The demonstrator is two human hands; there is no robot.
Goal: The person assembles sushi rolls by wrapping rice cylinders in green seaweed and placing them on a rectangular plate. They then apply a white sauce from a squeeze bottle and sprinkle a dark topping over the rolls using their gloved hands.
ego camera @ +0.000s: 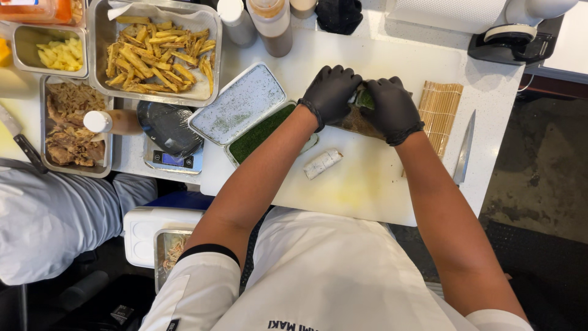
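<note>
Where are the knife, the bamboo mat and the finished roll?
knife [463,149], head view, middle of blade.
bamboo mat [442,107], head view, bare slats right of the hands.
finished roll [323,163], head view, its middle.

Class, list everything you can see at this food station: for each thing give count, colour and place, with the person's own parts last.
sushi roll: one, green and brown, under both hands
finished roll: one, white, on cutting board
bamboo mat: one, tan, right of hands
knife: one, silver, far right
fried strips tray: one, golden, upper left
scale: one, left of board
left hand: black glove, on roll
right hand: black glove, on roll
</note>
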